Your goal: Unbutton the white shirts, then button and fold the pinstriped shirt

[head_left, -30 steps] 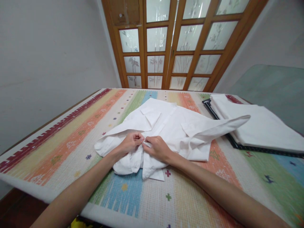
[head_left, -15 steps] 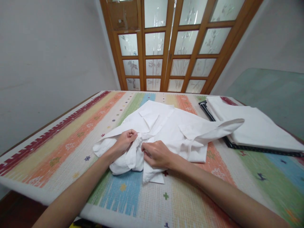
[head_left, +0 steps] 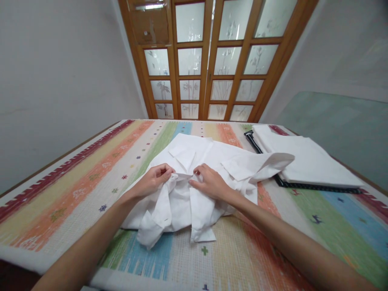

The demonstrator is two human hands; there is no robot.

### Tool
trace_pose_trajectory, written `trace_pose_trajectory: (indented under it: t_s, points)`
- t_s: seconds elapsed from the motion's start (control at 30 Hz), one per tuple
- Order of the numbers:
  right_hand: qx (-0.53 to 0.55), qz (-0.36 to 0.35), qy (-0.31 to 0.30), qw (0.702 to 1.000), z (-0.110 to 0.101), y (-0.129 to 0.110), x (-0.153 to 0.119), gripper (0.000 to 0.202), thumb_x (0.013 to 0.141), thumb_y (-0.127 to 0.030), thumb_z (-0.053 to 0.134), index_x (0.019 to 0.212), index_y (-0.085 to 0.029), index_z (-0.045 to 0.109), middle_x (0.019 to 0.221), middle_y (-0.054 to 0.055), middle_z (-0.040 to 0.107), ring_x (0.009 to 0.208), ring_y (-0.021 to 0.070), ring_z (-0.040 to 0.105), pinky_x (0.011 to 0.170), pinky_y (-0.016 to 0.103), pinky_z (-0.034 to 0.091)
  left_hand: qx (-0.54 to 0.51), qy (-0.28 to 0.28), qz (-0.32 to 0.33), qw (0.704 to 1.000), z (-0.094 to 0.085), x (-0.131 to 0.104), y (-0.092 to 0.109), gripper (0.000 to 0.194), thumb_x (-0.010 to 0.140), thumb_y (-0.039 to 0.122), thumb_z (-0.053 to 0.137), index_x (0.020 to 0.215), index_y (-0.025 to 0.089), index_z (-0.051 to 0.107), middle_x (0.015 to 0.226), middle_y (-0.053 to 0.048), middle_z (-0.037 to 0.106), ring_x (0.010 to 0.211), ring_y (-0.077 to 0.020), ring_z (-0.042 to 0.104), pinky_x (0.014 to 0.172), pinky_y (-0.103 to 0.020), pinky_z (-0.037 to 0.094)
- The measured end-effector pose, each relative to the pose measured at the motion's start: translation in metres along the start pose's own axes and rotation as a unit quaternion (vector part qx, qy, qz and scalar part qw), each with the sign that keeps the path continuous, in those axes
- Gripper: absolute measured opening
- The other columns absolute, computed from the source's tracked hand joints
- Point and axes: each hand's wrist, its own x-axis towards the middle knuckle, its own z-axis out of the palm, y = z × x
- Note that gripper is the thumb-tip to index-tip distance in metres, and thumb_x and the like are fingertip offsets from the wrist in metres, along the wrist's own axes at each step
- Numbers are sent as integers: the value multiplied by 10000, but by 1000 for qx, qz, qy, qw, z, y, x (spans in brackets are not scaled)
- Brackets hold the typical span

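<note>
A white button-up shirt [head_left: 178, 202] lies crumpled in front of me on a striped tablecloth [head_left: 100, 169]. My left hand [head_left: 157, 176] pinches one front edge of it between thumb and fingers, close to a button. On the opposite front edge, my right hand [head_left: 209, 180] is closed in a similar pinch. Between the two hands a short stretch of fabric spans the gap. Two loose front strips hang down toward me, one showing a buttonhole. Part of the shirt spreads to the right, where one end stands up off the cloth.
Folded white cloth [head_left: 306, 157] rests at the right on a black-and-white edged item [head_left: 285, 184]. Behind the table stand wooden doors with glass panes [head_left: 190, 62]. A pale green panel [head_left: 339, 121] leans at the right wall. The table's front edge [head_left: 121, 279] is near me.
My right hand has moved up and away from me along the shirt front. The shirt's front edges are now parted, with fabric drawn between my hands. The view has shifted slightly.
</note>
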Motion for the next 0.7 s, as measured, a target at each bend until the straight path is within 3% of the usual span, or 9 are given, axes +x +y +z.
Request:
trace_pose_trajectory:
  t_s: [0.1, 0.23, 0.33, 0.43, 0.5, 0.57, 0.7]
  points:
    - [-10, -10, 12, 1000, 4, -2, 9, 252, 805, -371, 640, 961, -173, 647, 1051, 80, 609, 889, 174, 576, 745, 266, 380, 22, 23, 14, 999, 0, 3, 0, 429, 795, 577, 577, 762, 150, 549, 805, -35, 593, 710, -136, 505, 629, -227, 391]
    - [-4, -8, -9, 1000, 6, -2, 17, 135, 791, -266, 628, 853, -162, 689, 870, 64, 668, 822, 179, 585, 712, 262, 369, 83, 74, 14, 994, -5, 4, -5, 411, 824, 557, 526, 827, 151, 588, 753, -22, 587, 685, -145, 510, 620, -237, 403]
    - [44, -9, -17, 999, 8, 1, 19, 114, 795, -210, 596, 825, -145, 686, 721, 30, 654, 680, 146, 559, 643, 241, 352, 175, 129, 26, 976, -12, 7, -11, 300, 848, 443, 504, 824, 160, 600, 788, -38, 623, 738, -169, 547, 664, -259, 424]
    - [103, -29, -30, 994, 10, 6, 18, 131, 827, -175, 541, 817, -144, 669, 706, 17, 647, 645, 129, 545, 617, 224, 345, 288, 154, 35, 945, -17, 14, -16, 171, 834, 311, 503, 780, 173, 588, 825, -51, 639, 797, -191, 572, 744, -297, 437]
    - [115, -38, -48, 991, 12, 7, 17, 160, 846, -147, 499, 815, -144, 656, 736, 28, 655, 665, 133, 555, 623, 223, 350, 328, 145, 37, 933, -17, 20, -15, 113, 811, 266, 522, 778, 176, 582, 836, -55, 635, 808, -197, 580, 760, -312, 446]
    - [109, -43, -67, 991, 14, 8, 17, 185, 848, -117, 467, 804, -141, 645, 751, 41, 661, 679, 138, 565, 628, 225, 353, 317, 122, 50, 939, -11, 26, -10, 108, 800, 259, 545, 845, 172, 589, 899, -66, 638, 834, -198, 590, 751, -310, 460]
    - [73, -43, -85, 993, 20, 8, 20, 191, 842, -110, 456, 770, -134, 631, 739, 57, 661, 667, 142, 565, 622, 230, 339, 301, 55, 88, 948, 12, 37, -1, 167, 809, 319, 588, 878, 171, 621, 894, -67, 652, 803, -189, 598, 738, -298, 459]
